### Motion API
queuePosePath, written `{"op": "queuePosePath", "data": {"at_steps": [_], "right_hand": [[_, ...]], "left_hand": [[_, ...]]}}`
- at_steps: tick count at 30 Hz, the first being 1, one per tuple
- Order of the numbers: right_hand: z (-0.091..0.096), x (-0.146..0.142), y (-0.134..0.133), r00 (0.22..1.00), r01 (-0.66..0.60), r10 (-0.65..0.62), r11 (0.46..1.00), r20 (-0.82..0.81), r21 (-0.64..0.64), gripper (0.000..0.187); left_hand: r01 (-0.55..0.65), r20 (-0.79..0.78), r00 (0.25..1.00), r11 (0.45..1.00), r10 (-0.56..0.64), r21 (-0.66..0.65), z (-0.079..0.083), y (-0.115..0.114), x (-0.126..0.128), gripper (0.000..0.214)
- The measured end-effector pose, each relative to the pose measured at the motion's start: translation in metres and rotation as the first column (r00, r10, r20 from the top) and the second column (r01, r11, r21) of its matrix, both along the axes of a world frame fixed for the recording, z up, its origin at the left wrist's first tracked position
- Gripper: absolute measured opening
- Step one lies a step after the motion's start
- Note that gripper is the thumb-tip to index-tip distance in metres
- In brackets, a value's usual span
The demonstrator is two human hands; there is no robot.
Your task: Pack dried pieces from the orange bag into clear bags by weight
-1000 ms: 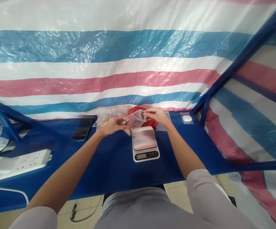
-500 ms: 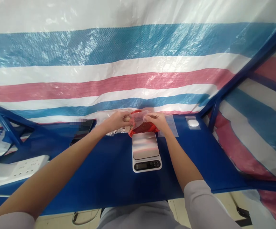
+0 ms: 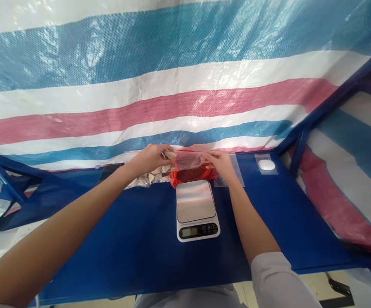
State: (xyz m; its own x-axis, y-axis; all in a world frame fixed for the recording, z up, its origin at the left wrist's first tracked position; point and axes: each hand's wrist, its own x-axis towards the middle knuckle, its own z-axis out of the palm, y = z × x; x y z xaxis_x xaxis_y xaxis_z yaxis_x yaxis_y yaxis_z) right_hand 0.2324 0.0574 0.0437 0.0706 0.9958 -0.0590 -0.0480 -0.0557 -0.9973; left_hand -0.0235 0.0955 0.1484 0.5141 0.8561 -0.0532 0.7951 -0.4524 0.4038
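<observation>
My left hand [image 3: 151, 157] and my right hand [image 3: 220, 163] pinch the two ends of a small clear plastic bag [image 3: 188, 160], held stretched between them above a red bowl [image 3: 190, 175]. A pale piece shows at my left fingertips. Just in front of the bowl stands a white digital kitchen scale [image 3: 195, 208] with a bare steel platform. Under my left hand lies a clear bag of pale chunks [image 3: 147, 177].
The blue table [image 3: 134, 239] backs onto a striped tarp wall [image 3: 172, 85]. Flat clear bags [image 3: 233, 177] lie right of the bowl, and a small white round object [image 3: 266, 164] sits further right. A dark phone [image 3: 107, 171] lies at the left. Blue frame bars [image 3: 301, 141] rise at the right.
Both hands have carried the clear bag back from above the scale to above the red bowl and stretched it wider. The camera has tilted, so the power strip has left the view.
</observation>
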Motion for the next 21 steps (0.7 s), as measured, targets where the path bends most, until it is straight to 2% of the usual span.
{"op": "queuePosePath", "data": {"at_steps": [4,11,17,21], "right_hand": [[0.005,0.001,0.000,0.997,0.076,-0.077,0.997,0.019,0.018,0.039],[0.003,-0.002,0.001,0.987,-0.049,0.041,0.998,0.156,0.045,0.032],[-0.008,0.003,0.003,0.974,-0.113,0.110,0.994,0.198,0.002,0.029],[-0.011,0.001,0.002,0.959,-0.180,0.164,0.983,0.233,0.048,0.026]], "left_hand": [[0.062,-0.052,0.997,0.998,-0.060,0.025,0.003,0.006,0.006,0.027],[0.144,-0.152,0.980,0.987,-0.132,0.070,0.007,0.013,0.022,0.023],[0.143,-0.195,0.973,0.986,-0.125,0.081,0.008,0.018,0.023,0.025],[0.118,-0.180,0.978,0.991,-0.105,0.065,0.009,0.021,0.023,0.022]]}}
